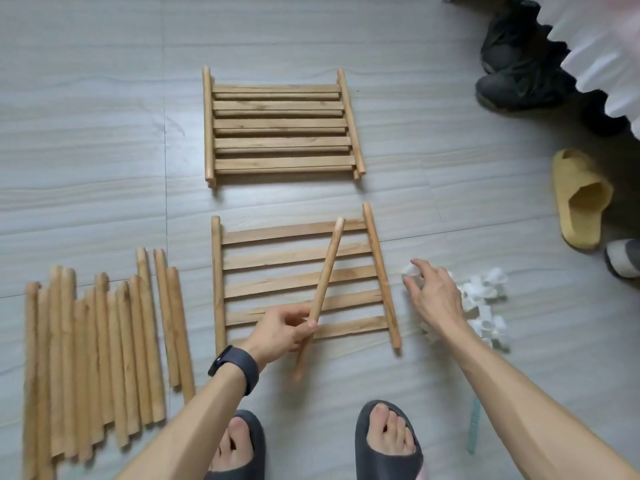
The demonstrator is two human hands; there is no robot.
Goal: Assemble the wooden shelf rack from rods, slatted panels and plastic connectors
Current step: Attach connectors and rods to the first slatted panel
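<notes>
The person's left hand [287,329] is pinching a round light-wood rod [325,271] near its lower end between thumb and curled fingers, holding it slanted over the single wooden slatted panel [298,258] that is lying flat on the grey tiled floor [86,133]. The right hand [433,296] is reaching onto the heap of white plastic connectors [485,296] just right of that panel, fingers bent over one piece; whether they are gripping it cannot be told. A stack of slatted panels [280,129] is lying farther away, and spare wooden rods [97,358] are lying in a row at the left
</notes>
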